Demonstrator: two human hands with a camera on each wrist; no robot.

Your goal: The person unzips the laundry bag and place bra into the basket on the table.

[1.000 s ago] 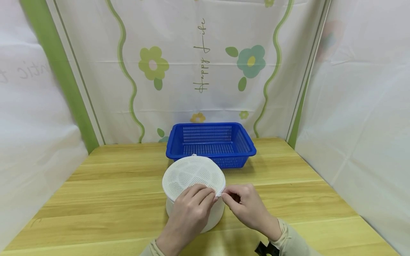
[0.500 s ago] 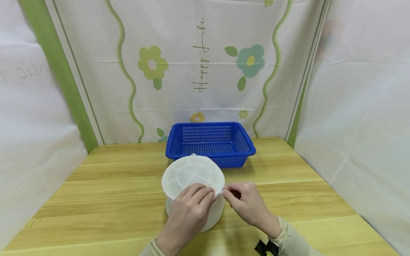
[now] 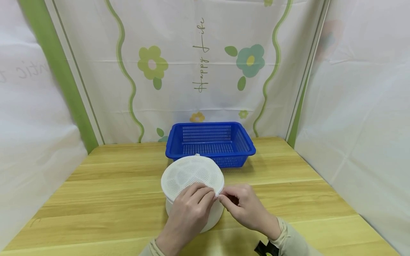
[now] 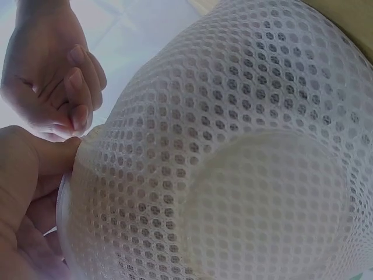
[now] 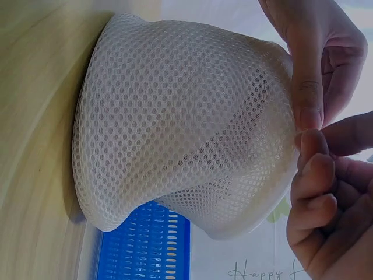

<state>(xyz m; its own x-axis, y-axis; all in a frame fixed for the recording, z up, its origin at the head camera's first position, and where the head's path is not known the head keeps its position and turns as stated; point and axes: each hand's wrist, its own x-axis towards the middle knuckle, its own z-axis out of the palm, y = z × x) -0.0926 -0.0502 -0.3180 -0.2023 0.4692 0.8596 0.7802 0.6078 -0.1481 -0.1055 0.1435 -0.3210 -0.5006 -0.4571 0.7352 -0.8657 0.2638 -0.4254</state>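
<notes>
A white mesh laundry bag (image 3: 192,174), drum-shaped with a round top and piped rim, stands on the table in the head view. My left hand (image 3: 190,209) grips the rim at the near right, its thumb and fingers on either side of the edge. Right beside it, my right hand (image 3: 245,206) pinches a small white bit at the rim, apparently the zipper pull; the fingertips hide most of it. The left wrist view shows the mesh (image 4: 262,87) close up, with a paler round patch. In the right wrist view the bag's side (image 5: 175,105) sags inward.
Behind the bag sits a blue perforated plastic basket (image 3: 211,155). The wooden table (image 3: 105,192) reaches to printed fabric (image 3: 205,103) at the back and white curtains (image 3: 355,142) at the sides. A black strap (image 3: 266,248) shows by the right wrist.
My right hand went slightly away from the left, then came back against it at the rim. The bag's far tab has shifted a little right; my left hand keeps its place.
</notes>
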